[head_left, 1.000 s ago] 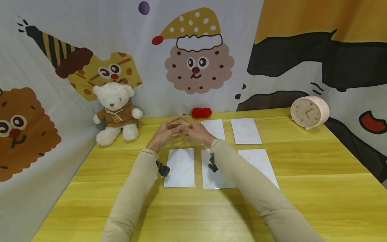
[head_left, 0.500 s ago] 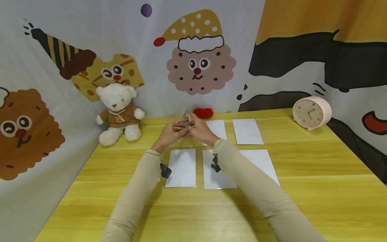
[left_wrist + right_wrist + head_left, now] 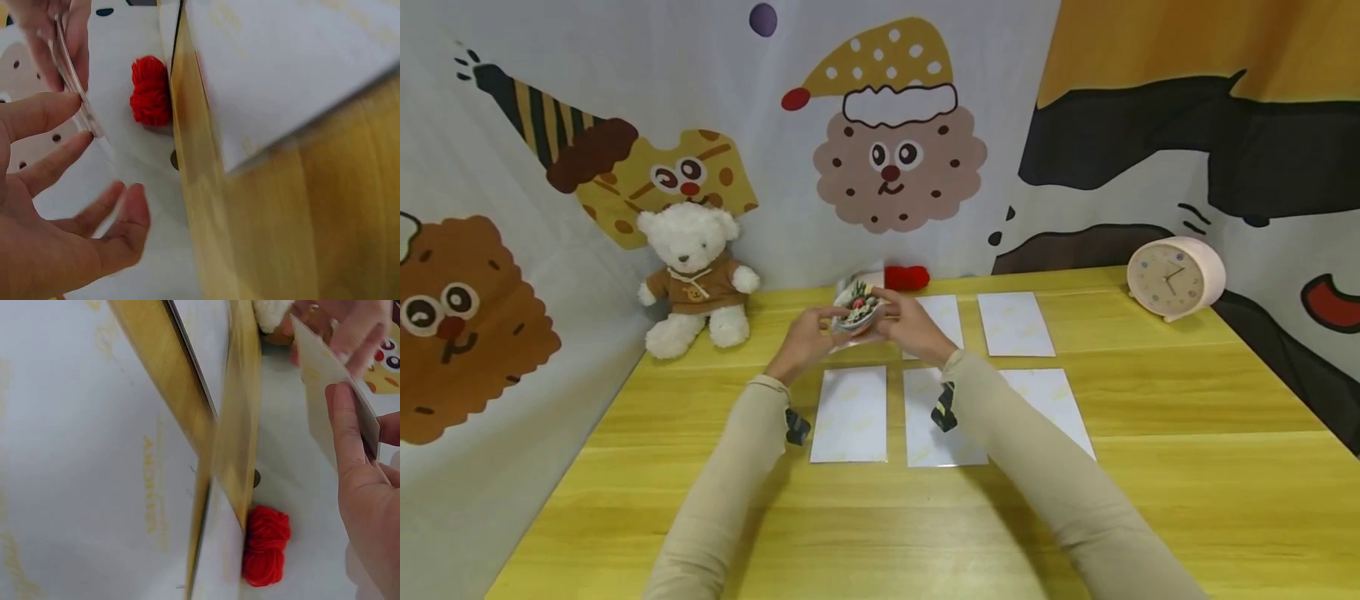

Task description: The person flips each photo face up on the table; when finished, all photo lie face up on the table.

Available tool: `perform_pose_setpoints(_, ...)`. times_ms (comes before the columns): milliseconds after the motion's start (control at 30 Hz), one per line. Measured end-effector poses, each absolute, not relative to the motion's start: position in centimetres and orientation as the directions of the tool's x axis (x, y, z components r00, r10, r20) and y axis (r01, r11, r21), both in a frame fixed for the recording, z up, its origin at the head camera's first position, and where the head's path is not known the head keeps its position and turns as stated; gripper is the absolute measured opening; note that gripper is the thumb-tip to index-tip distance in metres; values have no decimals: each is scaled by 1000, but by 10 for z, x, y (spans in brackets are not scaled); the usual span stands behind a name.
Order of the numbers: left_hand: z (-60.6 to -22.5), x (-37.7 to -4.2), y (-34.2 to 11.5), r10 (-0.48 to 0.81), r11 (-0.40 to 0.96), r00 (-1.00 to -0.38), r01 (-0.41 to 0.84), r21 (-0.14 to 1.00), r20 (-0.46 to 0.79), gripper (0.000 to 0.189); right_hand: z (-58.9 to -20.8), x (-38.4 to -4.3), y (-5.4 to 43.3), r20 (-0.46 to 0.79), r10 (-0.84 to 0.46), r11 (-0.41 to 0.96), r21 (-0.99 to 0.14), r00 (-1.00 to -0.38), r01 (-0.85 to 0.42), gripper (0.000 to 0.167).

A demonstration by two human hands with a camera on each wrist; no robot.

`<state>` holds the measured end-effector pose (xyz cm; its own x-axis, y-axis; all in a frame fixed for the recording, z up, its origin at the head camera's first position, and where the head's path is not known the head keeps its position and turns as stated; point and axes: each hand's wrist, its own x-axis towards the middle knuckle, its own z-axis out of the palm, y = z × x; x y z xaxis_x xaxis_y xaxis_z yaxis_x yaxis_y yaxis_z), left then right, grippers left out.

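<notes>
Head view: two-handed handling looks like the step; the bare left hand and bare right hand hold a thin rectangular picture card, fingers narrowed onto its edges; it tilts above the yellow wood-grained desk, a red yarn-like bundle at two o'clock from it; its face shows green and red in a bowl, its back white; any next move likely calls for a light edge grip.

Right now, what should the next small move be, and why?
I'd probably lower the thin rectangular food-picture card onto the yellow wood-grain table: the left hand and right hand hold it raised, and flat white rectangular cards lie two behind, three in front, suggesting a back-left place.
</notes>
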<state>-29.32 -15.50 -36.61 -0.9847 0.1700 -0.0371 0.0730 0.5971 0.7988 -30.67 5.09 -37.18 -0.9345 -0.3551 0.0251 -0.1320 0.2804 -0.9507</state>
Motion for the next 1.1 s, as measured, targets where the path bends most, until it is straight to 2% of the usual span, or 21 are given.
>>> perform_pose_setpoints(100,-369,-294,-163,144,541,-988,34,840,-53,46,-375,-307,55,16,-332,222,-971,-943,-95,70)
perform_pose_setpoints(233,-374,-296,-171,96,360,-994,-18,933,-57,43,-378,-308,57,-7,-293,156,-987,-956,-41,70)
perform_pose_setpoints(400,-377,-297,-175,38,273,-998,-44,961,-57,42,-384,-310,55,-27,-255,226,-974,-967,-33,67)
perform_pose_setpoints(533,-379,-299,-175,16,331,-999,-42,943,-50,41,-388,-311,51,0,-228,369,-926,-974,-86,64)
perform_pose_setpoints(667,-382,-300,-176,14,484,-1000,-16,875,-26,40,-389,-312,47,13,-227,525,-841,-974,-134,60)
perform_pose_setpoints(800,-382,-300,-176,36,605,-999,-3,796,-31,40,-392,-316,43,-4,-263,606,-779,-965,-162,54)
perform_pose_setpoints(1100,-379,-303,-175,53,613,-990,-69,787,-128,45,-395,-324,37,16,-277,690,-693,-961,-211,47)
